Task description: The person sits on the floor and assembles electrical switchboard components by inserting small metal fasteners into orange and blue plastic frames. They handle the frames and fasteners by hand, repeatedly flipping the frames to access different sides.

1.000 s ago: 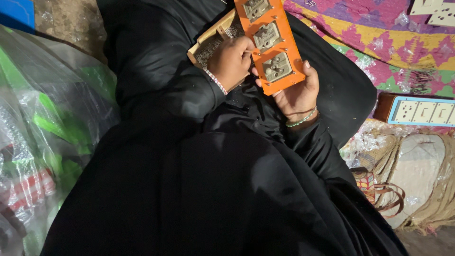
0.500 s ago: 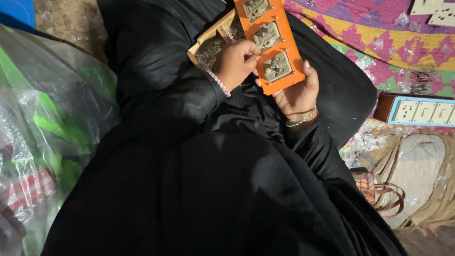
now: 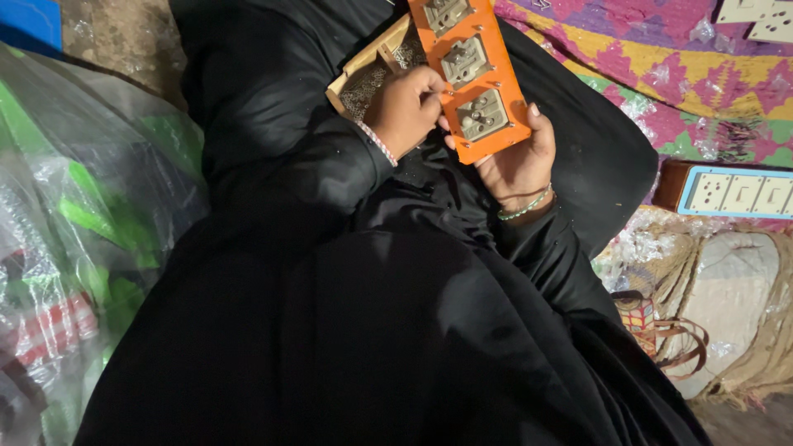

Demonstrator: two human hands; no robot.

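Hands steady orange switch plate; lengthwise, pointing away.

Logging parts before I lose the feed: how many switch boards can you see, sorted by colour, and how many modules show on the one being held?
Orange board, held by right hand, left hand on it: 1
Blue-edged board on the right: 1
White boards, partly cut off at the top right: 2
Total boards: 4
Modules showing on the orange board: 3

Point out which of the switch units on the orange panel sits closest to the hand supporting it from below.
The lowest unit on the orange panel. It lies just above the right hand; the other two units sit further up.
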